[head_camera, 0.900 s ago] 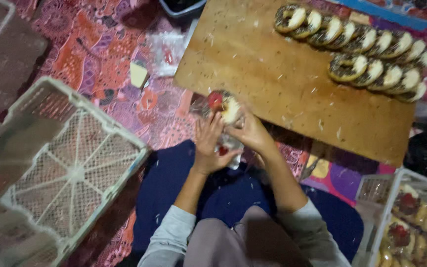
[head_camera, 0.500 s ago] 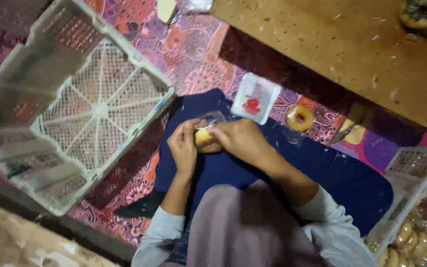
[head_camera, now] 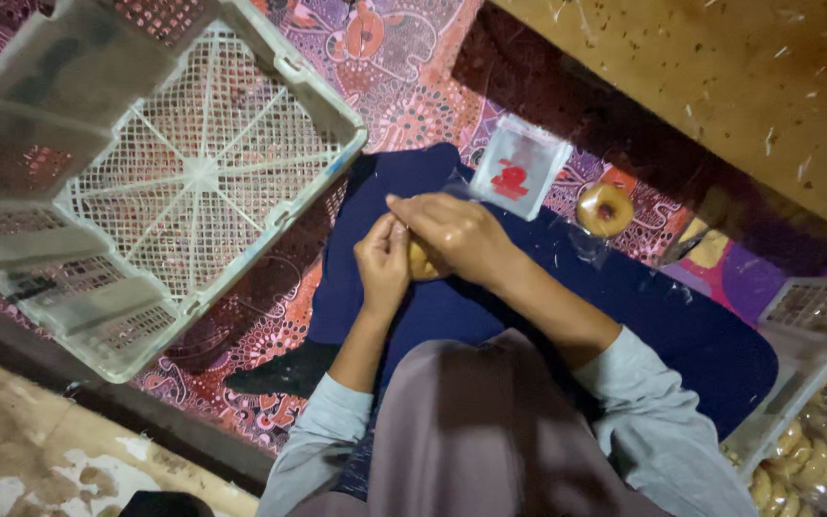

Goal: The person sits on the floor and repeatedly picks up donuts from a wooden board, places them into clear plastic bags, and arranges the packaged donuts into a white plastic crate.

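Golden-brown and small, the doughnut (head_camera: 421, 260) sits over the middle of the blue lap (head_camera: 490, 316), pinched between both hands. From my feed, the left hand (head_camera: 383, 263) is curled shut against its near side with the fingers bunched at the top. The right hand (head_camera: 452, 235) is closed over it from the far side and covers most of it. A thin clear film shows around the fingertips, so I judge that the doughnut is already inside a wrapper and that the hands are pressing or folding its mouth closed. I cannot see the edge of the film well enough to tell how far that fold has got.

Just past the far edge of the lap lies a flat clear bag (head_camera: 519, 172) with a red mark. Beside the bag, a second doughnut (head_camera: 605, 209) lies in loose film on the patterned mat (head_camera: 404, 86). Left of the lap stands a white lattice crate (head_camera: 346, 134), tilted, with nothing in it that I can see. Beyond the lap, at the upper right, is the wooden counter (head_camera: 720, 86). Right of the lap, another basket (head_camera: 801, 306) holds bagged doughnuts.

As I read it, sealing is the step in hand. Any next move calls for a light, even pinch, so that the film closes without squashing the soft ring, and for one hand to keep hold of the doughnut while the other lets go.
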